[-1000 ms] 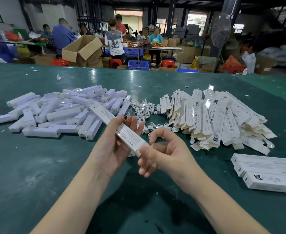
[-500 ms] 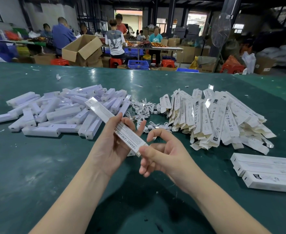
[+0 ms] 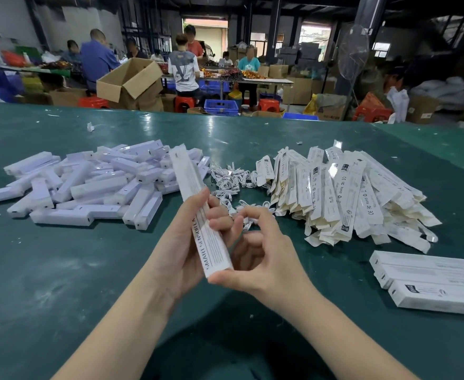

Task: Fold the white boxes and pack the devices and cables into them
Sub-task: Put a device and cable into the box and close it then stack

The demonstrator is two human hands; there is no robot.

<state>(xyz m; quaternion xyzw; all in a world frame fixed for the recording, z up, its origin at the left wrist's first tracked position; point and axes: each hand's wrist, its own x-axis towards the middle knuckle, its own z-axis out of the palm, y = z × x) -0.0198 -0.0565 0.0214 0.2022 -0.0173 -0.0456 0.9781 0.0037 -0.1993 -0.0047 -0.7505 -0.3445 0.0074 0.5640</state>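
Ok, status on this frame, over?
Left hand grips long white printed box. Right hand thumb at its near end. Nothing blocking.

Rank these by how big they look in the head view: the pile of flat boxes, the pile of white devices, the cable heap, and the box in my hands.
1. Pile of white devices and pile of flat boxes: alike
2. Held box, enlarged by nearness
3. Cable heap

White box with grey print in the left hand. Left of it, pale lilac-white devices; right, cream-and-white flat boxes. Dark green desk.
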